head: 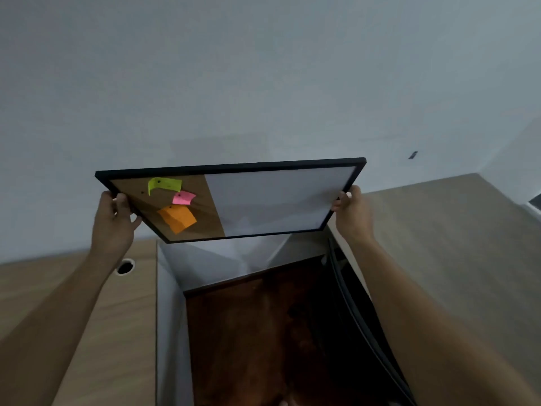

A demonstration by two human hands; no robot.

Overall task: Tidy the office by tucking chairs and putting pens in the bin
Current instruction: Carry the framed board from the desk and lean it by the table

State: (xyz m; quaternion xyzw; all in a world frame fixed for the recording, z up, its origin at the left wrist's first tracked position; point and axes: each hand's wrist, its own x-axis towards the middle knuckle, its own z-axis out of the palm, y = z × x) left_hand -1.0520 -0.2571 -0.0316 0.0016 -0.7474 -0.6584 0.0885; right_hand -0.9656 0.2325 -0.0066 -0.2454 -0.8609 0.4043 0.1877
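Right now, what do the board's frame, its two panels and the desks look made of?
Frame: matte black, plastic or painted wood; can't tell.
Left panel: brown, looks like cork; notes are pinned to it.
Right panel: smooth glossy white, likely whiteboard.
Desks: pale wood grain, probably laminate.

One board [263, 197]; three notes [177, 218]; two hands [112, 218].

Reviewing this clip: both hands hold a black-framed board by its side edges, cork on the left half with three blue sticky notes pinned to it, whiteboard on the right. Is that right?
One detail is wrong: the sticky notes are not blue. The head view shows one yellow-green, one pink and one orange. The rest holds: left hand and right hand grip the board by its side edges.
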